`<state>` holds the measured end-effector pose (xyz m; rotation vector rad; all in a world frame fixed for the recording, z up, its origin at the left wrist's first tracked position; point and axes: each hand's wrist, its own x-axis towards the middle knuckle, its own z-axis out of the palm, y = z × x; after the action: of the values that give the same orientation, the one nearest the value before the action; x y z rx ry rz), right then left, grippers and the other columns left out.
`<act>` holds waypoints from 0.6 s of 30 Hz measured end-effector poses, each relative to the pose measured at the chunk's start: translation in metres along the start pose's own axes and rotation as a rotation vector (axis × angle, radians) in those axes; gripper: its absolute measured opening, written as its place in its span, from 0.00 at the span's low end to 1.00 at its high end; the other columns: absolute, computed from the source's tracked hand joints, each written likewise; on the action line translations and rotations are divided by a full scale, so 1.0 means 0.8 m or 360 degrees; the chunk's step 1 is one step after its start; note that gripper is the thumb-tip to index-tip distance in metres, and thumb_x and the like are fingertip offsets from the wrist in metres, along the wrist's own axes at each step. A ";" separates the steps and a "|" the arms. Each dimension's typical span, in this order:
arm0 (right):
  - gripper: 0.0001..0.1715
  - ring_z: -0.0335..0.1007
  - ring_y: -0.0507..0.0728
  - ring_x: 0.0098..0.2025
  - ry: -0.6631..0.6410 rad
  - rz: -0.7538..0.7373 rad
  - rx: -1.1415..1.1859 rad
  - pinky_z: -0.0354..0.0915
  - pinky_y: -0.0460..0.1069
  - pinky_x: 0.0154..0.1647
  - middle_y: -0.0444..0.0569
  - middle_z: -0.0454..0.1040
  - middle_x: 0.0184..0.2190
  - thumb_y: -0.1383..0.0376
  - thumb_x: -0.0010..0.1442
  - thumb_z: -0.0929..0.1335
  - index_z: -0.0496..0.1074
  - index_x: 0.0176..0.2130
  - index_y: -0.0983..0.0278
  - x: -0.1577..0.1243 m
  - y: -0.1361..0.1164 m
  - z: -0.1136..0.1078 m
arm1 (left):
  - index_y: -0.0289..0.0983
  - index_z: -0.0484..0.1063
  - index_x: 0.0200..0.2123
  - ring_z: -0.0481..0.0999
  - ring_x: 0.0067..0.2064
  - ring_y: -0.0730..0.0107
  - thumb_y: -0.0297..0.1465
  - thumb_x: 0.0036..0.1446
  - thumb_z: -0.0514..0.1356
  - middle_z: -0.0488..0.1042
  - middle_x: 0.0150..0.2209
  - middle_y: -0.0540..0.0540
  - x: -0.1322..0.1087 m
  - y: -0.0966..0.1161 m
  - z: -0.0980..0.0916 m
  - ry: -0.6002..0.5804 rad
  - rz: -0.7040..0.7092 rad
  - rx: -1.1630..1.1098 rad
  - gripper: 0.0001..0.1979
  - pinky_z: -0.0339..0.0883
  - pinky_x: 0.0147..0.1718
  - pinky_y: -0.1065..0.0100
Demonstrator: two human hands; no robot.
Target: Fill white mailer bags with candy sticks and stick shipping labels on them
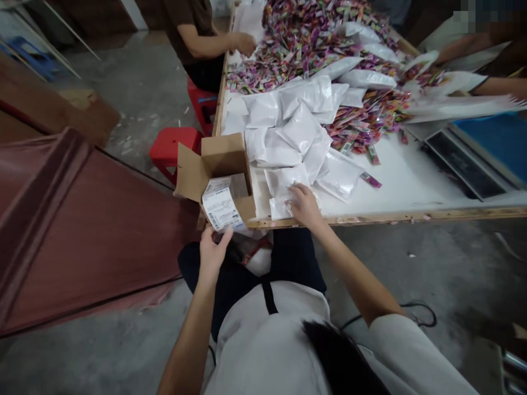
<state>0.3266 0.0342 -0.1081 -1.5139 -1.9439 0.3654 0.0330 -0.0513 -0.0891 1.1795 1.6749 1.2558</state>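
Note:
My left hand [213, 253] pinches the lower end of a strip of printed white labels [222, 207] between thumb and fingers. The strip runs up into an open cardboard box [222, 151] at the table's near left corner. My right hand [305, 207] rests with its fingers apart on a white mailing bag [284, 180] close to the front edge. More filled white bags [302, 127] lie overlapping just beyond it.
A large heap of small colourful packets [296, 44] covers the far table [395, 184]. At right stands a scale-like device [465, 162] beside a blue surface. One person [201, 41] sits at far left, and another person's arm [502, 88] reaches in from the right. Red stools [173, 148] stand left.

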 end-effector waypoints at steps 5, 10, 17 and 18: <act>0.13 0.73 0.61 0.45 -0.0042 0.0060 0.0520 0.68 0.55 0.50 0.54 0.77 0.42 0.61 0.63 0.63 0.74 0.43 0.64 -0.030 -0.059 -0.024 | 0.34 0.76 0.38 0.80 0.43 0.54 0.47 0.39 0.73 0.82 0.41 0.41 -0.005 0.019 -0.002 -0.0091 -0.0224 -0.0366 0.27 0.72 0.49 0.52; 0.13 0.71 0.54 0.33 -0.0384 0.0193 0.1147 0.68 0.49 0.38 0.45 0.73 0.31 0.55 0.60 0.68 0.66 0.37 0.62 -0.052 -0.121 -0.010 | 0.34 0.77 0.40 0.81 0.42 0.56 0.44 0.40 0.74 0.82 0.41 0.41 -0.024 0.052 -0.008 -0.0215 -0.0262 -0.0567 0.26 0.74 0.45 0.55; 0.26 0.67 0.50 0.30 -0.0315 0.0137 0.1703 0.65 0.46 0.31 0.39 0.67 0.31 0.57 0.58 0.71 0.54 0.48 0.57 -0.049 -0.165 0.015 | 0.34 0.77 0.42 0.81 0.45 0.47 0.45 0.36 0.75 0.82 0.42 0.38 -0.035 0.053 -0.005 -0.0514 -0.0393 -0.0622 0.31 0.75 0.45 0.52; 0.25 0.66 0.50 0.29 -0.0381 0.0027 0.1634 0.65 0.46 0.32 0.39 0.66 0.30 0.59 0.59 0.70 0.54 0.50 0.58 -0.053 -0.162 0.013 | 0.34 0.77 0.42 0.80 0.46 0.45 0.49 0.37 0.73 0.82 0.42 0.37 -0.030 0.053 -0.006 -0.0493 -0.0431 -0.0703 0.32 0.75 0.45 0.51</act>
<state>0.2267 -0.0428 -0.0544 -0.8108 -1.4757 1.3481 0.0465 -0.0708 -0.0465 0.8000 1.2030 1.1291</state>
